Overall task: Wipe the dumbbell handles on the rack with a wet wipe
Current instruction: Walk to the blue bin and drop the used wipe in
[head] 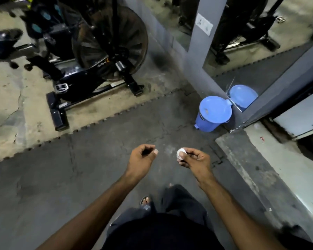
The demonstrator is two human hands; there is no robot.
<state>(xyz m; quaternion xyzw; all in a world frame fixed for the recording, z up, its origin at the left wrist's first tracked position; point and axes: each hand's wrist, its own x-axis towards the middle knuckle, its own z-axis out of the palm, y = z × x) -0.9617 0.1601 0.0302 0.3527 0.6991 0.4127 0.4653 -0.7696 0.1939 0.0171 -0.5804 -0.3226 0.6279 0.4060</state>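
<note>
- At the bottom centre of the frame, the person's dark trousers and a sandalled foot show between two bare forearms.
- The left hand, mid-frame, is loosely curled with thumb and fingers nearly meeting around nothing.
- The right hand, just right of it and apart from it, has its fingertips pinched on a crumpled white wet wipe, which sticks out toward the left hand.
- No dumbbell or rack shows anywhere in view.
- Under the hands lies a dark grey interlocking rubber mat; a raised concrete step runs along the right.
- Above the hands, right of centre, a blue lidded bin stands in the corner against a wall mirror that shows its reflection.
- In the upper left a black exercise bike stands on bare, cracked concrete beyond the mat's toothed edge.
</note>
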